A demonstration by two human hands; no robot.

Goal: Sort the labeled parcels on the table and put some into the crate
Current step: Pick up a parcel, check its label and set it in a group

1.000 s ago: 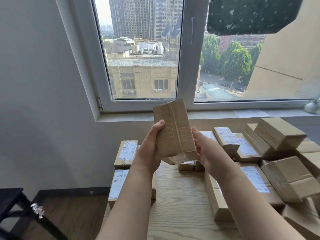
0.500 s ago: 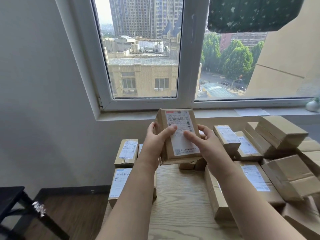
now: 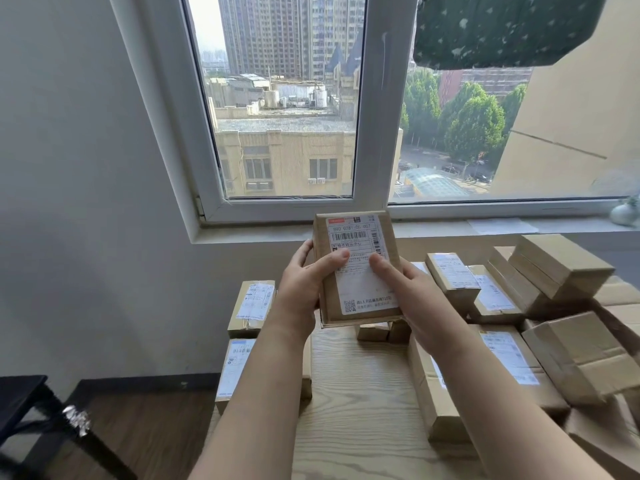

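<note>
In the head view, a held parcel (image 3: pixel 360 289) stood raised in the middle of the frame, above the table (image 3: pixel 360 403) and in front of the window sill, label side toward the camera. The left hand (image 3: pixel 304 282) gripped its left edge, thumb laid across the shipping label (image 3: pixel 355 233) and fingers curled behind, where only their tips showed. The right hand (image 3: pixel 426 299) gripped the right edge the same way, its fingers hidden behind the box. The two thumbs covered the label's middle lines; the barcode and a QR square showed, but the small print was too fine to read.

The parcel and the forearms blocked part of the table: two small boxes (image 3: pixel 374 331) peeped out just beneath the parcel's lower edge, mostly hidden. At the left two labelled parcels (image 3: pixel 252 303) lay one behind the other, the nearer partly under the left forearm. At the right a heap of cardboard boxes (image 3: pixel 561 268) ran out of the frame (some labelled, some plain), with a long box (image 3: pixel 436 386) beside the right forearm.

A dark spotted cloth (image 3: pixel 502 29) hung across the window's (image 3: pixel 287 98) upper right. A black piece of furniture (image 3: pixel 20 403) was cut off at the lower left.
</note>
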